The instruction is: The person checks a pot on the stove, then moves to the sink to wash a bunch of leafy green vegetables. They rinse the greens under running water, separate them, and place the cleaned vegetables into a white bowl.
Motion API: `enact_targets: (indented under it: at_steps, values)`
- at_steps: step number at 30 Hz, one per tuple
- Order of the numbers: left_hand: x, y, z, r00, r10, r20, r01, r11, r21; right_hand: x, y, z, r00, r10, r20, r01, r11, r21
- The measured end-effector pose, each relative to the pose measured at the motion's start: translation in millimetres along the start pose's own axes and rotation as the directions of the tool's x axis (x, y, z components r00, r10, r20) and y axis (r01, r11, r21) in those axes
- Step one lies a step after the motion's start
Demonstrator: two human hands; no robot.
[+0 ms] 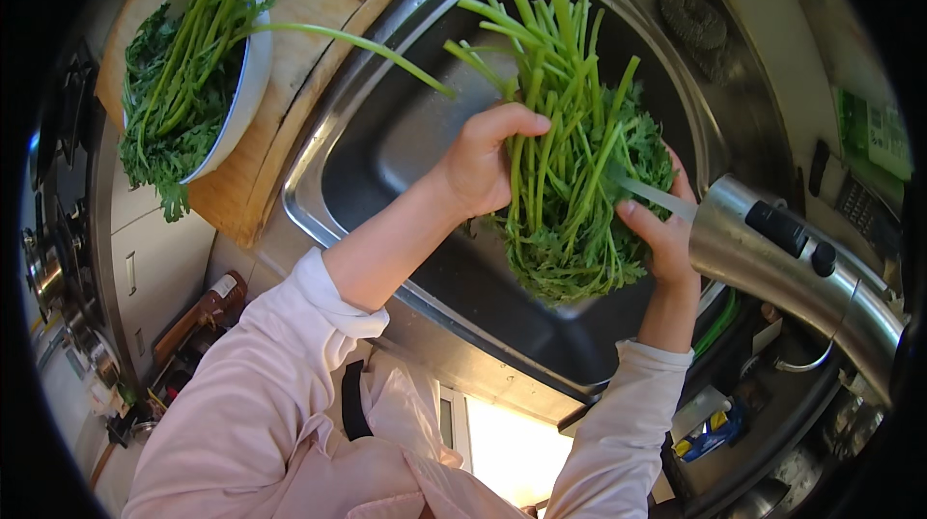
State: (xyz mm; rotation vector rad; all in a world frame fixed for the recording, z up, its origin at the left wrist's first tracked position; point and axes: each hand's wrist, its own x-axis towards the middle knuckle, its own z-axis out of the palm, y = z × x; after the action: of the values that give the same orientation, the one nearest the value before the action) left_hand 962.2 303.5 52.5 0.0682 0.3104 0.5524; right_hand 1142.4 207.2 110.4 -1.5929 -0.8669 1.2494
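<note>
A large bunch of leafy greens (pixel 572 178) with thick green stems is held over the stainless steel sink (pixel 405 150), its stems towards the far side. My left hand (pixel 492 157) grips the stems, thumb across them. My right hand (pixel 666 229) clasps the leafy side, with some fingers hidden behind the leaves. Water runs from the steel faucet (pixel 768 236) onto the greens between my hands. More of the same greens (pixel 188 84) lie in a white bowl (pixel 253 84) at the upper left, and one long stem reaches from there over the sink's edge.
The bowl stands on a thick wooden board (pixel 311 63) left of the sink. Steel wool scourers (pixel 691 19) lie behind the sink's far right edge. A green bottle (pixel 873 128) stands at the far right. A blue and yellow packet (pixel 710 436) lies at the lower right.
</note>
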Motion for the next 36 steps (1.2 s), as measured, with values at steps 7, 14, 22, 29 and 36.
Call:
enact_targets:
  at_steps: [7, 14, 22, 29, 36]
  values:
    - [0, -1, 5, 0.996, 0.025, 0.084, -0.025, 1.000, -0.006, -24, -15, 19, 0.998, -0.060, -0.023, 0.058, 0.996, -0.064]
    - [-9, -34, 8, 0.980, 0.109, 0.164, -0.144, 0.965, 0.218, -49, -26, 26, 0.960, -0.267, 0.078, 0.275, 0.861, -0.428]
    - [-15, -33, 29, 0.999, 0.000, -0.052, 0.003, 0.998, 0.069, -56, -34, 4, 1.000, -0.023, -0.015, 0.020, 0.981, -0.191]
    - [-15, -24, 30, 0.992, -0.062, -0.110, 0.064, 0.998, 0.015, -51, -53, 5, 0.969, -0.244, 0.045, 0.211, 0.717, -0.664]
    - [-11, -23, 20, 0.989, 0.005, -0.150, 0.010, 0.995, 0.099, -24, -57, 32, 0.872, -0.451, 0.191, 0.364, 0.336, -0.868]
